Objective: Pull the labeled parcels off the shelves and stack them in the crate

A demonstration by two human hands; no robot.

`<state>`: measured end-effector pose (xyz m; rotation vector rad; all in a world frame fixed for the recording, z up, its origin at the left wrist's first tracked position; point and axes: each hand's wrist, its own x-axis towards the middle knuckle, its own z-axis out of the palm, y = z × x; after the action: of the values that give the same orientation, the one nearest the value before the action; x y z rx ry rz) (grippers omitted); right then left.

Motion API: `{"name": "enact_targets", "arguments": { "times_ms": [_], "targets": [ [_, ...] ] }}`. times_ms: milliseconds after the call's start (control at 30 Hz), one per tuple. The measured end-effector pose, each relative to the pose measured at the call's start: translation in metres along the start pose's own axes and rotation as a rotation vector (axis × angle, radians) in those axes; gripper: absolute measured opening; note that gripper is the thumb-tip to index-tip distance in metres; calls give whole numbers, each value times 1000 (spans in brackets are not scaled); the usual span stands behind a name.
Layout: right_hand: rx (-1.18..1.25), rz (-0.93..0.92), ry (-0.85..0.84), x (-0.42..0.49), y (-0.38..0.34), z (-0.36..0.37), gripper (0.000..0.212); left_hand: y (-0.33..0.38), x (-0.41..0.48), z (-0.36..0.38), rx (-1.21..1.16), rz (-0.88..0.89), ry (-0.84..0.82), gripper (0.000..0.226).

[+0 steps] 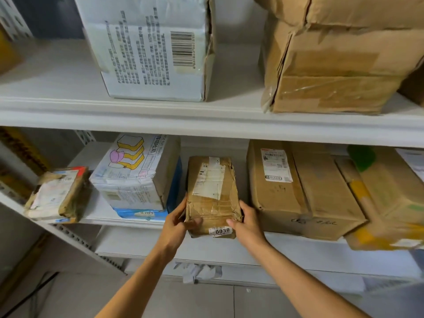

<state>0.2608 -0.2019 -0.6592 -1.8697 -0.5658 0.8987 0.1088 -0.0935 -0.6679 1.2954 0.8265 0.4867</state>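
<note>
A small, crumpled brown parcel (212,193) with a white shipping label on top and a "0038" sticker on its front end lies on the middle shelf (142,222), its front jutting over the edge. My left hand (177,222) grips its left front corner, thumb across the front face. My right hand (246,222) grips the right front corner in the same way. No crate is in view.
A white printed box (135,177) stands left of the parcel, a large brown labeled box (298,193) right of it. A flat taped packet (58,195) lies at far left. The upper shelf (229,120) carries a white box (151,47) and a brown box (337,60).
</note>
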Motion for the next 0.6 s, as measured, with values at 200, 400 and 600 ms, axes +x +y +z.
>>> {"name": "enact_targets", "arguments": {
  "times_ms": [200,400,600],
  "targets": [
    [-46,-13,80,7,-9,15,67,-3,10,6,28,42,147,43],
    [-56,-41,130,-1,-7,23,58,-15,5,17,67,116,313,53],
    [-80,-2,68,-5,-6,15,55,-4,0,15,164,47,269,56]
  ]
}}
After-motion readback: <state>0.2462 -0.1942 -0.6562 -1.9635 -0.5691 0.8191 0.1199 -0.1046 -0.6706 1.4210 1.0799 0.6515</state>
